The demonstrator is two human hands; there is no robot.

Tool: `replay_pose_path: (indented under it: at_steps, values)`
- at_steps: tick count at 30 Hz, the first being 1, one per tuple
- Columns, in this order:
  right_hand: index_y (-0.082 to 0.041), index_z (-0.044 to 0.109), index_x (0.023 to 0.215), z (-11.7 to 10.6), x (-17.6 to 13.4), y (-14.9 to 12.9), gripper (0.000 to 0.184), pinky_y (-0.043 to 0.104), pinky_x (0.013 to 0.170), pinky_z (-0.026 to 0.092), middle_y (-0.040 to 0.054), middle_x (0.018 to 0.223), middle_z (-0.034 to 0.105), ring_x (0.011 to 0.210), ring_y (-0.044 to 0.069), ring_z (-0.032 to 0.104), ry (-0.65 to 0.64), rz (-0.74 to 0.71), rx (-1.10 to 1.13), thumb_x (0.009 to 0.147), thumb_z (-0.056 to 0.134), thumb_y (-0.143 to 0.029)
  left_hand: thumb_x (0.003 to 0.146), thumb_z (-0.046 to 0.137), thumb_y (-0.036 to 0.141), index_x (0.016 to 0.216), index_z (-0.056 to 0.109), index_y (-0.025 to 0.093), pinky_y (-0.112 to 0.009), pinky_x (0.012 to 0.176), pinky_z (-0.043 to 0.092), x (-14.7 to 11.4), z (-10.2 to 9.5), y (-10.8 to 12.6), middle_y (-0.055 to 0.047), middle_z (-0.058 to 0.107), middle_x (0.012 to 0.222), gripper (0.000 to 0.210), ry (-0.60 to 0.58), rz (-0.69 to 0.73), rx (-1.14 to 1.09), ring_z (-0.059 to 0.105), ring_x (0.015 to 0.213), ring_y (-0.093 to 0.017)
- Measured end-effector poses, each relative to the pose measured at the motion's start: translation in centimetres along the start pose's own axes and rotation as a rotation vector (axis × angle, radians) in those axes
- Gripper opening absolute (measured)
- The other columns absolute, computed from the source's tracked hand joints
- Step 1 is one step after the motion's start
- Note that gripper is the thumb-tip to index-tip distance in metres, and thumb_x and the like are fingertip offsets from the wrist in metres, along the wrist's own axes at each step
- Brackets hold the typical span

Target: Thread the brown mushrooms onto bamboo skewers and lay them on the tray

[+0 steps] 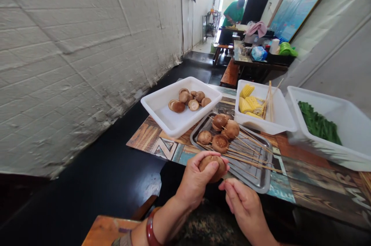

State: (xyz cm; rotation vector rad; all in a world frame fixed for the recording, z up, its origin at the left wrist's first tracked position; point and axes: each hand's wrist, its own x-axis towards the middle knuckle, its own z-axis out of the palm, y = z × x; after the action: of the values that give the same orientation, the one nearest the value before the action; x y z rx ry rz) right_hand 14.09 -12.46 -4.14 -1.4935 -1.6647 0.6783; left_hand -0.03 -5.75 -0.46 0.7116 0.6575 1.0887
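My left hand (198, 178) is wrapped round a brown mushroom (213, 167), thumb across the cap, held just in front of the table edge. Close beside it, my right hand (243, 203) has thumb and fingers pinched together on a thin bamboo skewer, mostly hidden by the fingers and the mushroom. Beyond my hands lies a grey metal tray (263, 184) with skewered mushrooms (220, 143) at its far left and their bamboo sticks (249, 157) pointing right. Loose mushrooms (188, 99) sit in a white plastic tub (156, 111) behind it.
A second white tub (266, 125) holds corn pieces (251, 103) and upright sticks (269, 101). Right of it, another tub (348, 122) contains green leafy vegetables (319, 122). A textured wall (87, 45) runs along the left. Farther back, a person in green (233, 12) bends over a table.
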Motion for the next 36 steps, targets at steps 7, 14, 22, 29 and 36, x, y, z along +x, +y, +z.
replay_pose_path:
  at_steps: [7, 14, 22, 29, 36]
  values:
    - [-0.019, 0.065, 0.076, 0.4, 0.9, -0.6, 0.042, 0.023, 0.045, 0.037, -0.0048, 0.047, 0.049, 0.040, 0.012, 0.048, 0.029, -0.058, -0.006, 0.102, 0.038, -0.036, 0.072, 0.081, 0.037, 0.093, 0.068, 0.013, -0.030, 0.068, 0.056, 0.0, -0.3, -0.1, -0.012, 0.075, 0.089, 0.035, 0.004, -0.024, -0.012, 0.072, 0.077, -0.022]
    - [-0.018, 0.065, 0.081, 0.4, 1.7, -0.5, 0.046, 0.022, 0.042, 0.036, -0.0056, 0.046, 0.050, 0.036, 0.010, 0.046, -0.147, 0.093, 0.164, 0.102, 0.035, -0.045, 0.073, 0.080, 0.036, 0.097, 0.066, 0.013, -0.031, 0.071, 0.056, 0.1, -0.7, -0.4, -0.013, 0.074, 0.094, 0.036, 0.037, -0.067, -0.078, 0.072, 0.079, -0.023]
    - [-0.018, 0.063, 0.088, 0.2, 0.9, 0.4, 0.045, 0.021, 0.041, 0.032, -0.0086, 0.044, 0.043, 0.036, 0.009, 0.039, -0.145, 0.181, 0.269, 0.100, 0.038, -0.054, 0.073, 0.080, 0.043, 0.111, 0.065, 0.016, -0.036, 0.084, 0.052, 0.8, -1.4, 0.4, -0.015, 0.073, 0.107, 0.048, -0.055, -0.036, 0.023, 0.069, 0.093, -0.025]
    - [-0.018, 0.059, 0.091, -0.8, 2.2, 0.1, 0.049, 0.020, 0.039, 0.028, -0.0098, 0.046, 0.040, 0.035, 0.008, 0.034, -0.119, 0.329, 0.417, 0.097, 0.039, -0.062, 0.079, 0.074, 0.041, 0.106, 0.068, 0.015, -0.033, 0.078, 0.052, 2.5, -3.0, 5.7, -0.010, 0.073, 0.095, 0.038, 0.108, 0.225, 0.330, 0.066, 0.077, -0.018]
    - [-0.018, 0.057, 0.087, 0.2, 3.9, 0.3, 0.052, 0.019, 0.037, 0.022, -0.0106, 0.043, 0.039, 0.033, 0.006, 0.029, -0.208, 0.334, 0.540, 0.096, 0.038, -0.066, 0.088, 0.057, 0.039, 0.103, 0.067, 0.013, -0.031, 0.072, 0.050, 10.9, -5.2, 12.4, -0.009, 0.071, 0.088, 0.032, 0.058, 0.405, 1.104, 0.066, 0.077, -0.020]
